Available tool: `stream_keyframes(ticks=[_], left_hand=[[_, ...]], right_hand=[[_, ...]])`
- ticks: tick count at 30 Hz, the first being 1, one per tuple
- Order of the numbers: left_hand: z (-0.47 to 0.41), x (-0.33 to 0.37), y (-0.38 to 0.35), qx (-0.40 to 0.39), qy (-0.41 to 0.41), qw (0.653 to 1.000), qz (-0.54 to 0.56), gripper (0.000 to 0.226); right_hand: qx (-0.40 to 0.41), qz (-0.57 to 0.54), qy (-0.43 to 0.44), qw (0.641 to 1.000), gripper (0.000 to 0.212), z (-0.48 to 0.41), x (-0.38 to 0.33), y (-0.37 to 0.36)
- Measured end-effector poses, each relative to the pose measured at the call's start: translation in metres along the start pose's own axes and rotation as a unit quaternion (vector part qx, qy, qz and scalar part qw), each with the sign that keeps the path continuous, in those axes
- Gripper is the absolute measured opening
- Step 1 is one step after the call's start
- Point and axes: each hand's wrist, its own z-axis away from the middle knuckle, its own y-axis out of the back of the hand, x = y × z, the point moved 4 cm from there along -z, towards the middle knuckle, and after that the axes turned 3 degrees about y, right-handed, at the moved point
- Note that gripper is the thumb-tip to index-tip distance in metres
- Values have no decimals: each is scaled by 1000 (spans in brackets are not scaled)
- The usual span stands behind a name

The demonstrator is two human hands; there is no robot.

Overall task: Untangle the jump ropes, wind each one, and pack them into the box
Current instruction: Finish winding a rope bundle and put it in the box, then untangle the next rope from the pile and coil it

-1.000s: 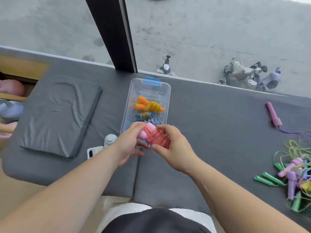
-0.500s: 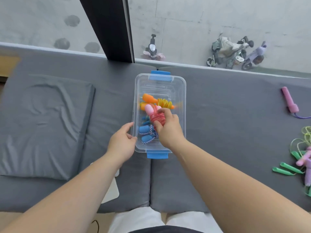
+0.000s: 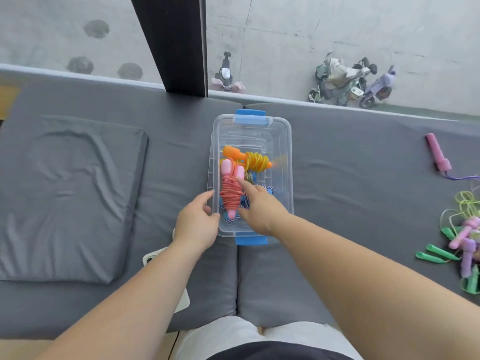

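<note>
A clear plastic box [image 3: 289,157] with blue latches sits on the grey cushion in front of me. Inside lie a wound orange and yellow rope [image 3: 249,158], a blue rope, mostly hidden, and on top a wound pink-handled rope [image 3: 230,189] with red cord. My left hand [image 3: 197,224] holds the box's left wall near its front corner, thumb on the rim. My right hand [image 3: 262,206] reaches into the box, its index finger stretched out and touching the pink rope's cord. A tangle of green, purple and yellow ropes [image 3: 465,235] lies at the far right.
A purple-handled rope [image 3: 439,155] lies on the cushion at right, its cord running to the tangle. A flat grey pad [image 3: 70,193] covers the left side. A white device [image 3: 179,302] lies under my left forearm. Behind the cushion is a window with a dark post [image 3: 171,42].
The pink rope went from both hands into the box. My right hand has let go of it and now only touches it with one finger. My left hand moved onto the box wall.
</note>
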Motion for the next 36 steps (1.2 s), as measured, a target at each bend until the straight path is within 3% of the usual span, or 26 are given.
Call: stream_keyframes(ticks=[5,8,12,16,21,28,36], left_hand=[[8,28,20,91,-66,987,-118,65],[31,60,11,114,-127,975,-145,56],[76,92,-30,68,-214,967,-124,41],[127,119,-99,-4,-249,960,-131,36],[197,140,-214,-76,-253,949,-174,32],[288,154,-381,-97,-216,953,-191,32],[350,174,-476,-120,-187,948,-229,35]], right_hand=[[17,38,9,999,56,42,6,26],[49,15,-15,999,53,81,33,38],[68,-30,-65,995,53,143,81,44],[104,-59,-80,990,53,205,142,54],[154,-104,-113,976,53,285,258,58],[184,-144,-114,966,50,388,438,68],[193,-198,-127,953,46,463,548,95]])
